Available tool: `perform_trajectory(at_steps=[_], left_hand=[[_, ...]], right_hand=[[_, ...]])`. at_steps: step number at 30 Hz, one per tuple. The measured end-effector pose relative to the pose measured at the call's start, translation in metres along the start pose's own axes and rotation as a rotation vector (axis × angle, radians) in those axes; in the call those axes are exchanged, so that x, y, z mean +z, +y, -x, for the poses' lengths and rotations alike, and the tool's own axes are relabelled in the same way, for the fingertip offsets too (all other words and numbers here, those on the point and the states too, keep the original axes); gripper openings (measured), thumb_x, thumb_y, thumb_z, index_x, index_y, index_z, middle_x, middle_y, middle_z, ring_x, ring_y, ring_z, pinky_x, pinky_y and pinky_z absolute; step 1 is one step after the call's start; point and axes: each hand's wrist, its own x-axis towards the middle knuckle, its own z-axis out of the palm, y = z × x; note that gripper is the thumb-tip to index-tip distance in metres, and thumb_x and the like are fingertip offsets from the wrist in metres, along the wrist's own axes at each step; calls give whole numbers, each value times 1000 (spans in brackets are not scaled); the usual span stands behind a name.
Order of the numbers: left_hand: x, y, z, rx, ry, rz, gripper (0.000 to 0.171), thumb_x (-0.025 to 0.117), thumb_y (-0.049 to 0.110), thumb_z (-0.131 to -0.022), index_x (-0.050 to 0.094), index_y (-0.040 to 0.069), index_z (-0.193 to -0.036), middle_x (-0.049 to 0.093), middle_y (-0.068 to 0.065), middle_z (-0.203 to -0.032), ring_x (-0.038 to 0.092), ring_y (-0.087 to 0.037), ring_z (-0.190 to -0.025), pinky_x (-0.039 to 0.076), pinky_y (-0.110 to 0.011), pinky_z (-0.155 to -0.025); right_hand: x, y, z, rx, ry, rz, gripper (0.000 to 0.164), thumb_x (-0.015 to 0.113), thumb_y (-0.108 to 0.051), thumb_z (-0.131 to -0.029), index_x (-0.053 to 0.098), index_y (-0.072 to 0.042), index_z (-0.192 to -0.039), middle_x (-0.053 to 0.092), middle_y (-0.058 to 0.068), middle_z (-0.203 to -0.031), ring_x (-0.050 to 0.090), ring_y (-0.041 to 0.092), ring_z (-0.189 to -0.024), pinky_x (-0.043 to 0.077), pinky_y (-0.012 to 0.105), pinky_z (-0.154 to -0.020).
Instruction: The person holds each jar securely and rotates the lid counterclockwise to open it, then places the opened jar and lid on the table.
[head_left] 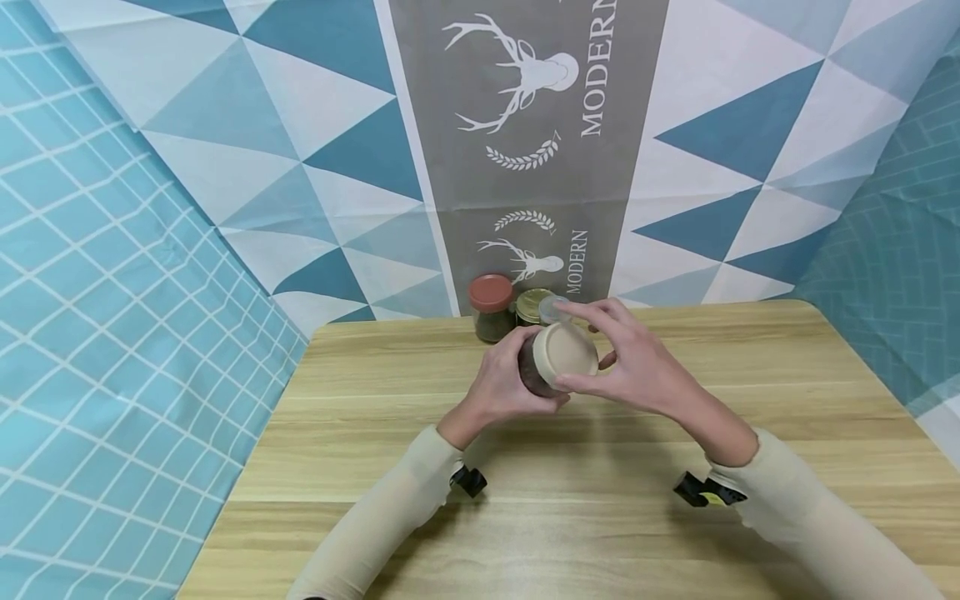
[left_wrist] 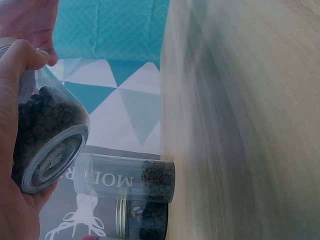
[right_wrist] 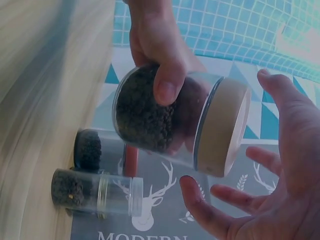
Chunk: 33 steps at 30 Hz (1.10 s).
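My left hand (head_left: 502, 379) grips a clear jar (right_wrist: 142, 112) around its body, raised over the table and tilted. Dark bean-like pieces partly fill this jar, and a wide beige lid (head_left: 572, 350) closes it. Facing the lid is my right hand (head_left: 637, 360), its thumb and fingers spread about the rim. In the right wrist view a gap shows between these fingers (right_wrist: 240, 197) and the lid. From the left wrist view, the jar's round glass base (left_wrist: 55, 157) points toward the table side.
Behind the hands, at the table's back edge, stand a jar with a red lid (head_left: 491, 292), one with a gold lid (head_left: 531, 302) and a slim one with a clear lid (right_wrist: 136, 196). All hold dark contents. A patterned cloth wall (head_left: 345, 150) rises behind the wooden table (head_left: 570, 517).
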Motion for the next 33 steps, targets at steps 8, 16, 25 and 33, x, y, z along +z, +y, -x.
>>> perform_trajectory(at_steps=[8,16,25,33], left_hand=[[3,0,0,-5,19,-39,90,100,30,-69,63,2,-145,76,-14,-130,78,-28,-115,67,-42,-99],[3,0,2,-7,21,-44,90,100,31,-69,63,2,-145,76,-13,-130,77,-29,-116,67,-44,-100],[3,-4,4,31,31,-66,89,98,29,-69,62,1,-145,76,-15,-130,77,-30,-114,68,-43,-98],[-1,-4,7,6,-10,-43,89,99,30,-67,63,0,-143,77,-16,-132,77,-30,-114,67,-42,-97]], right_hand=[[10,-7,-4,-51,39,88,75,99,-37,-82,70,-24,-150,67,11,-127,66,25,-103,60,38,-80],[15,-9,-5,-79,50,132,62,96,-33,-83,75,-23,-140,67,8,-122,68,27,-105,58,48,-88],[14,-11,-6,-104,17,147,63,96,-36,-85,74,-23,-143,67,8,-124,66,25,-103,57,44,-86],[11,-8,-7,-230,-7,208,66,98,-31,-81,76,-19,-143,71,14,-134,71,34,-119,63,54,-96]])
